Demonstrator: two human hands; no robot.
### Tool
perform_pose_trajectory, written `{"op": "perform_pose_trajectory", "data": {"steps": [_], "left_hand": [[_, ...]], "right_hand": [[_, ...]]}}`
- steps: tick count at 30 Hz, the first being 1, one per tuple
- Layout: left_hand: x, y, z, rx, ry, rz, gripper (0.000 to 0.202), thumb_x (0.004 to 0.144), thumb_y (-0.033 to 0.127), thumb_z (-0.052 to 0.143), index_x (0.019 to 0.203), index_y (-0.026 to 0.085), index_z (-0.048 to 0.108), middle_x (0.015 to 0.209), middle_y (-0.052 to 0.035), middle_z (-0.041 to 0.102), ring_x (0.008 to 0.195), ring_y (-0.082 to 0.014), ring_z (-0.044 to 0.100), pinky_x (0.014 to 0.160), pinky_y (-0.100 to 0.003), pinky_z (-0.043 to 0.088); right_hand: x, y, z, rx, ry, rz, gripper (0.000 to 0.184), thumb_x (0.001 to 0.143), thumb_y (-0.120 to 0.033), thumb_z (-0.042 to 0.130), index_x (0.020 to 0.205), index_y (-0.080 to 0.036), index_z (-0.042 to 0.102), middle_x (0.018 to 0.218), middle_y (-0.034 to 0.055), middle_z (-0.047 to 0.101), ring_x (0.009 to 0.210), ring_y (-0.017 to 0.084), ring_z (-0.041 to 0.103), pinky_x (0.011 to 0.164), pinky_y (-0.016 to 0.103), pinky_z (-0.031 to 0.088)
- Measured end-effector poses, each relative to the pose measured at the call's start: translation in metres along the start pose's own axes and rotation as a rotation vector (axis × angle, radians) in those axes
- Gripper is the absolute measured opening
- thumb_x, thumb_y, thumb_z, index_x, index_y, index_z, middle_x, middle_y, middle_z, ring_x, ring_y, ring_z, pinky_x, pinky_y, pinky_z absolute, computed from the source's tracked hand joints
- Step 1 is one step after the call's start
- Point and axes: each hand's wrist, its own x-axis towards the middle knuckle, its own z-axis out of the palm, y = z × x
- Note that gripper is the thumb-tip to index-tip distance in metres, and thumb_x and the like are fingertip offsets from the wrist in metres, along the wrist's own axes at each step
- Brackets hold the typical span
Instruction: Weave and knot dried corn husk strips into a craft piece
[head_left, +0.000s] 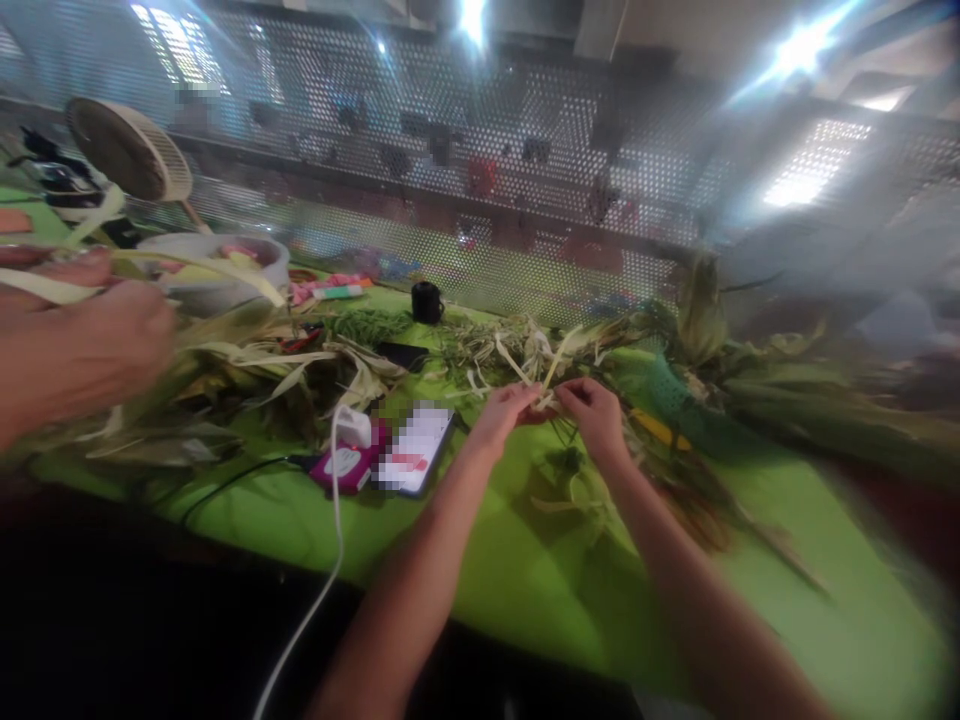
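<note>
Both my hands meet over the green table (517, 545), right of the phone. Pale corn husk strips (553, 362) rise between them. My left hand (514, 408) pinches the strips from the left, its fingers partly beneath them. From the other side my right hand (592, 408) pinches the husk between thumb and fingertips. The strips' lower ends are hidden by the fingers. Just behind lies a heap of dry husk pieces (480, 345). Below my hands a few loose green husk scraps (589, 500) rest on the table.
A phone (416, 450) lies beside a magenta power strip (349, 468) with a white charger (352, 428) and cable. At far left another person's hand (112, 320) holds husk strips. A bowl (262, 265), a fan (127, 150), a black cup (427, 302) and a teal basket (675, 400) stand around.
</note>
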Motion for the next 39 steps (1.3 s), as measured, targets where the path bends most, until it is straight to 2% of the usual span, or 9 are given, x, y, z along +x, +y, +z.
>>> {"op": "perform_pose_trajectory", "data": {"steps": [9,14,19,29,34,39], "left_hand": [[0.000,-0.002,-0.001,0.006,-0.007,0.012,0.036,0.068,0.042,0.078,0.063,0.014,0.056,0.065,0.0005,0.060,0.064,-0.0157,0.065,0.075,-0.035,0.054],[-0.001,0.002,-0.001,0.102,-0.051,-0.035,0.033,0.067,0.040,0.079,0.080,0.012,0.067,0.076,-0.0036,0.069,0.071,-0.0156,0.066,0.077,-0.032,0.052],[-0.003,0.005,0.002,0.124,-0.027,-0.046,0.034,0.063,0.037,0.082,0.078,0.011,0.066,0.074,-0.0032,0.069,0.072,-0.0158,0.066,0.080,-0.032,0.052],[0.000,0.000,-0.001,0.126,-0.048,-0.012,0.033,0.069,0.040,0.077,0.084,0.011,0.069,0.080,-0.0043,0.070,0.071,-0.0145,0.065,0.078,-0.032,0.052],[0.001,-0.001,0.000,0.119,-0.017,-0.026,0.032,0.062,0.034,0.082,0.079,0.011,0.067,0.075,-0.0037,0.070,0.070,-0.0148,0.065,0.080,-0.032,0.052],[0.004,-0.006,-0.002,0.118,-0.011,-0.002,0.029,0.061,0.028,0.082,0.079,0.011,0.067,0.074,-0.0036,0.071,0.069,-0.0150,0.065,0.080,-0.033,0.052]], "right_hand": [[0.000,-0.003,0.001,0.023,-0.007,0.029,0.025,0.072,-0.041,0.069,0.076,-0.017,0.068,0.066,0.0006,0.065,0.061,0.015,0.054,0.060,0.027,0.042],[0.000,-0.004,0.001,0.027,-0.006,0.035,0.024,0.071,-0.040,0.069,0.075,-0.016,0.068,0.065,0.0000,0.064,0.061,0.014,0.052,0.059,0.026,0.041],[0.000,-0.001,0.000,0.020,-0.005,0.028,0.026,0.071,-0.041,0.069,0.076,-0.016,0.069,0.065,0.0000,0.064,0.061,0.014,0.052,0.060,0.026,0.041],[0.000,-0.004,0.002,0.027,-0.011,0.037,0.025,0.070,-0.040,0.070,0.075,-0.016,0.068,0.065,0.0005,0.064,0.061,0.014,0.053,0.059,0.026,0.041],[0.001,0.000,0.002,0.034,-0.016,0.030,0.024,0.071,-0.039,0.069,0.076,-0.016,0.068,0.065,0.0006,0.064,0.060,0.014,0.053,0.059,0.026,0.041],[-0.001,-0.004,0.002,-0.001,0.000,0.021,0.023,0.071,-0.039,0.068,0.075,-0.017,0.069,0.065,0.0015,0.066,0.061,0.015,0.054,0.059,0.027,0.041]]}}
